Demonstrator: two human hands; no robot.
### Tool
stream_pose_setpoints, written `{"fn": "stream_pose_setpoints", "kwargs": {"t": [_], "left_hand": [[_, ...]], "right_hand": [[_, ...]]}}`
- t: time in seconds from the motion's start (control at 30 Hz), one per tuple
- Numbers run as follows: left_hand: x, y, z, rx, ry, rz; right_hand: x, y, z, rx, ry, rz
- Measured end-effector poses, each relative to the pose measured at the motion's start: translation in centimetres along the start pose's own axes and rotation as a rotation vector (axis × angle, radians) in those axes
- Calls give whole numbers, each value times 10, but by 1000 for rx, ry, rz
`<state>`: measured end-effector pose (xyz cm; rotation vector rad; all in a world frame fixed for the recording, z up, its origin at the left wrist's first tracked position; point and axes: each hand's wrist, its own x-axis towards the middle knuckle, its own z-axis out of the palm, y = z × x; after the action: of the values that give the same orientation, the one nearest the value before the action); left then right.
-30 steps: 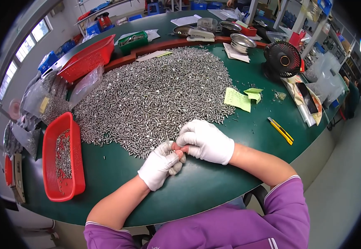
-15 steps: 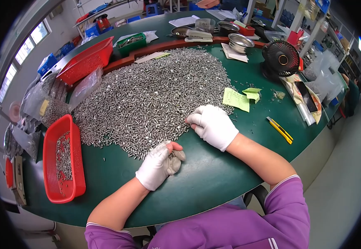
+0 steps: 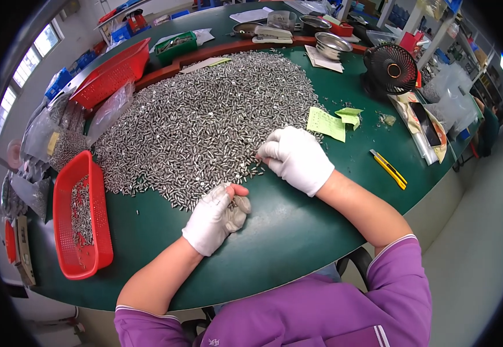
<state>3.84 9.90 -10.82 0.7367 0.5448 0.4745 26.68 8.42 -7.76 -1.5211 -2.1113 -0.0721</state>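
Note:
A wide heap of short silvery metal cylinders covers the middle of the green table. My right hand, in a white glove with bare fingertips, is at the heap's near right edge. Its thumb and fingers are pinched together, and whatever is between them is too small to make out. Lower and to the left is my left hand, also gloved, palm turned up just off the heap's near edge. Its fingers curl inward, the thumb and a bare fingertip close together; the inside of the palm is mostly hidden.
A red basket with some cylinders stands left, another red basket behind it. Green notes touch the heap's right side. Farther right are a yellow cutter knife, a black fan and a phone. Metal bowls stand at the back.
The whole view has shifted slightly, so the table sits higher and a little left. My right hand stays at the heap's edge, and my left hand remains curled near it.

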Motion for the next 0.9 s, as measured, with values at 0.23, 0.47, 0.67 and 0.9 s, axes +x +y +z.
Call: {"fn": "stream_pose_setpoints", "kwargs": {"t": [0.23, 0.47, 0.67, 0.9], "left_hand": [[1, -1, -1, 0, 18, -24], [-1, 0, -1, 4, -10, -19], [1, -1, 6, 8, 38, -22], [-1, 1, 8, 28, 59, -19]], "right_hand": [[-3, -1, -1, 2, -171, 25], [-4, -9, 7, -37, -198, 25], [-5, -27, 1, 619, -224, 196], [-9, -32, 1, 685, -249, 178]]}}
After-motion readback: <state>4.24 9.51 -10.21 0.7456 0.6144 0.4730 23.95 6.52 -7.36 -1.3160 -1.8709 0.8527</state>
